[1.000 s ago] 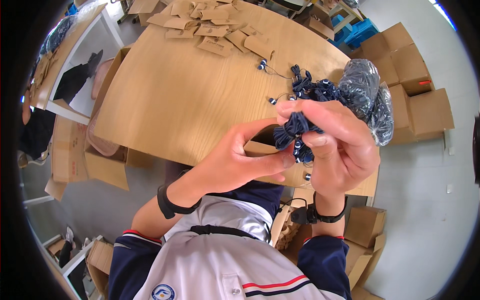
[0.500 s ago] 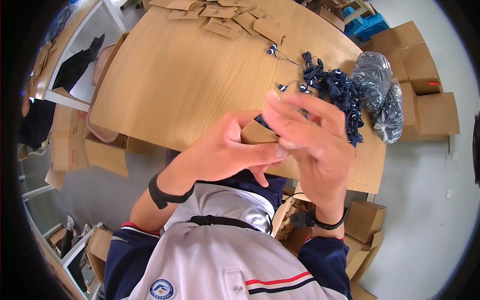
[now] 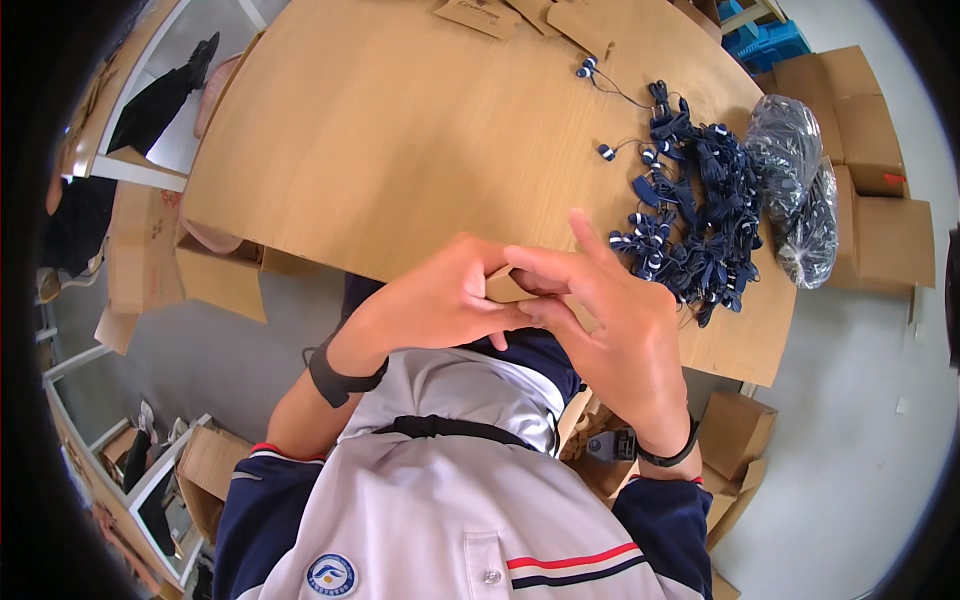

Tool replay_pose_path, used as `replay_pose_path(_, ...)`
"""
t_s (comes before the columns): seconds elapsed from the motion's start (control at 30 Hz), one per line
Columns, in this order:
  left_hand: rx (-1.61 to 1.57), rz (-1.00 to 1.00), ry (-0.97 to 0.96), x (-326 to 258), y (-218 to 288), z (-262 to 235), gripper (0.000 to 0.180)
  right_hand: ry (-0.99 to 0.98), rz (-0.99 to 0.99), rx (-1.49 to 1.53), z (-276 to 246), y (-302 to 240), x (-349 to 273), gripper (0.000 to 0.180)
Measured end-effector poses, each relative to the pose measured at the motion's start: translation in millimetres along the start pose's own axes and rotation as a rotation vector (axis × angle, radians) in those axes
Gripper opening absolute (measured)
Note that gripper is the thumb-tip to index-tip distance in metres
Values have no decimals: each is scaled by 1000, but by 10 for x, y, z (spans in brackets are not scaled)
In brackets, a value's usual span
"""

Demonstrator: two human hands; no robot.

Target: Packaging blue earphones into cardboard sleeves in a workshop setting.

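My left hand [image 3: 440, 300] and my right hand [image 3: 610, 325] meet over the near edge of a round wooden table [image 3: 380, 150]. Between the fingers of both hands sits a small brown cardboard card [image 3: 508, 288], mostly covered by them. A pile of dark blue earphones with white tips [image 3: 695, 215] lies on the table just right of my right hand. A few loose earbuds [image 3: 586, 68] trail out from the pile toward the far side.
Brown cardboard cards [image 3: 480, 15] lie at the table's far edge. A clear plastic bag of dark items [image 3: 795, 190] rests at the right rim. Cardboard boxes [image 3: 890, 230] stand on the floor right and below; flat cardboard [image 3: 215, 280] leans at the left.
The bundle of blue earphones that my hands held up a second ago is out of sight; my hands have dropped closer to my chest and now close on the card.
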State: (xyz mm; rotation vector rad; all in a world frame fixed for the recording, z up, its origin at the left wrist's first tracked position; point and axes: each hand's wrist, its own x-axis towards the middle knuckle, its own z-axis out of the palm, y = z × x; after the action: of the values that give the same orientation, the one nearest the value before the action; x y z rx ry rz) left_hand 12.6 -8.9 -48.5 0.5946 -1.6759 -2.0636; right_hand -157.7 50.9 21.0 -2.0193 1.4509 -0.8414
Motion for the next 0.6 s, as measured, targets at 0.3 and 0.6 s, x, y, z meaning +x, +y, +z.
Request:
replay_pose_path(0.3, -669, 150, 64, 83, 215, -3, 36, 445, -216, -171, -126, 183, -162, 41)
replay_pose_path(0.6, -548, 225, 45, 336, 622, 295, 52, 563, -311, 117, 111, 47, -55, 29)
